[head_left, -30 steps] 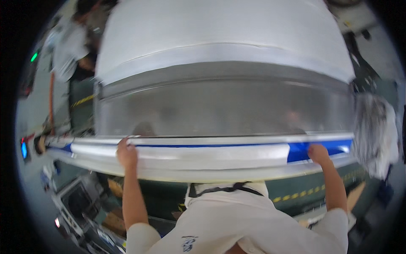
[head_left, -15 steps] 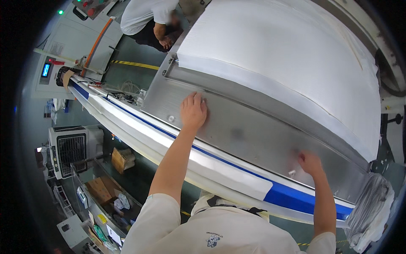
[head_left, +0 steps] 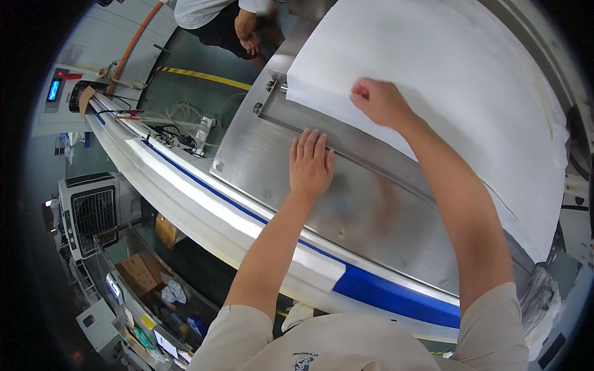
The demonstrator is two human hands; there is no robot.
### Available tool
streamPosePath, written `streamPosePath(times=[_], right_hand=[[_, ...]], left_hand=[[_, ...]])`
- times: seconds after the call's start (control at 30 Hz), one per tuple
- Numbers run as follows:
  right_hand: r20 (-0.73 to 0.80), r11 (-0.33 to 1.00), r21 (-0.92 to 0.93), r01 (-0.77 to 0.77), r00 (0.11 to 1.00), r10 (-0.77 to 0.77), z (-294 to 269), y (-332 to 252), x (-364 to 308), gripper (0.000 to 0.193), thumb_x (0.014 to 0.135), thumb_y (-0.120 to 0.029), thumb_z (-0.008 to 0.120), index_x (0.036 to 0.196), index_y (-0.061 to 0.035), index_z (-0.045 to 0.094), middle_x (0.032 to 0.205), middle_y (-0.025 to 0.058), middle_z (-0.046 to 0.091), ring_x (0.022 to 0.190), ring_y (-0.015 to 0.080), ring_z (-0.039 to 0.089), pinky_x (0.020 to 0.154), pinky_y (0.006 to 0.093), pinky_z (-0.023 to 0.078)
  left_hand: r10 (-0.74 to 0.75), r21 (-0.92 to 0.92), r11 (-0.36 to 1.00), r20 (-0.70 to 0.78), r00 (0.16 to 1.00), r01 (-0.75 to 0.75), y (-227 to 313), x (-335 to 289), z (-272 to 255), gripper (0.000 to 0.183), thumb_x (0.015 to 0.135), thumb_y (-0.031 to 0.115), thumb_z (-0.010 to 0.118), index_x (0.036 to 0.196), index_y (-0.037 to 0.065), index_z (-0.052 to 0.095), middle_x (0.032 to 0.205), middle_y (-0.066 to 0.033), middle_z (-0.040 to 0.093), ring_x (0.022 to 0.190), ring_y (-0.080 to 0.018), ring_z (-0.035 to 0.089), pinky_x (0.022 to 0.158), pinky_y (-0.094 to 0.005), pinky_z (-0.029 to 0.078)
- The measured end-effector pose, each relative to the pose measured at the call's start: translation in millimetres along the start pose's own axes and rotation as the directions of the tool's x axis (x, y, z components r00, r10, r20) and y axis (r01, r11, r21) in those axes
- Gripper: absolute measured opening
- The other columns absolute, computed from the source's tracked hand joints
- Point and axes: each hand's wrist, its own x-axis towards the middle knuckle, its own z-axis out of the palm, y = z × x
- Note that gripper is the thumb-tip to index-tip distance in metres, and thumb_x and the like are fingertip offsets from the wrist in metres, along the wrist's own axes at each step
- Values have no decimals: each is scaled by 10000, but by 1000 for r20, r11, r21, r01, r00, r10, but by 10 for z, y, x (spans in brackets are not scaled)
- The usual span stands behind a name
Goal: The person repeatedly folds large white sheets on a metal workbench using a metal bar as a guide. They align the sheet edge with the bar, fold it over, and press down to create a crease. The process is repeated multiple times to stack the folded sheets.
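My left hand (head_left: pixel 311 164) lies flat on the brushed metal plate (head_left: pixel 297 210), its fingers stretched toward a raised metal rail (head_left: pixel 365 162). Beyond the rail a broad mass of white sheet material (head_left: pixel 470 80) covers the far right side; whether it is paper or cloth I cannot tell. My right hand (head_left: pixel 380 102) is over the near left part of this material, with thumb and fingers pinched together at a thin edge line in the white sheet. The fingertips partly hide what lies between them.
A white and blue rail (head_left: pixel 396 290) runs along the plate's near side. Cables and fittings (head_left: pixel 185 133) sit at its left end. Another person (head_left: pixel 216 25) is at the top left. An air cooler (head_left: pixel 93 213) and a cart with cardboard (head_left: pixel 141 272) stand lower left.
My right hand has gone from the plate's right end up and left onto the white sheet. My left hand has shifted right along the plate and flattened. The view has moved slightly.
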Motion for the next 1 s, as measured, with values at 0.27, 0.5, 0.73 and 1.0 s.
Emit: streamPosePath(times=[0.27,0.5,0.73,1.0], right_hand=[[19,1000,9,0,1000,0,347,-113,933,183,725,-267,610,789,-104,662,805,85,663,757,261,628,711,364,498],[-35,991,-83,-101,995,98,349,-108,993,171,716,-271,599,795,-142,678,826,64,668,800,250,627,734,372,499],[-113,991,-89,-102,989,92,358,-101,894,200,730,-299,574,819,-152,677,813,48,667,789,254,623,706,376,496],[-131,990,-80,-117,986,106,386,-81,915,222,750,-328,621,808,-119,672,738,6,666,698,175,619,653,310,484]], left_hand=[[-39,-12,999,42,998,39,-89,21,-18,345,850,227,524,1151,59,519,1226,-118,484,1209,-310,403,1031,-460,281],[-39,-38,998,31,999,40,-87,47,-8,362,843,210,528,1172,63,503,1222,-115,482,1199,-304,410,1027,-461,281],[-35,-31,999,-113,993,32,-340,687,-60,422,801,158,534,1211,68,483,1243,-125,470,1140,-296,451,982,-451,309],[192,186,969,-167,967,-161,-763,1227,74,416,785,187,542,1197,160,498,1254,-80,475,1141,-271,460,975,-439,313]])
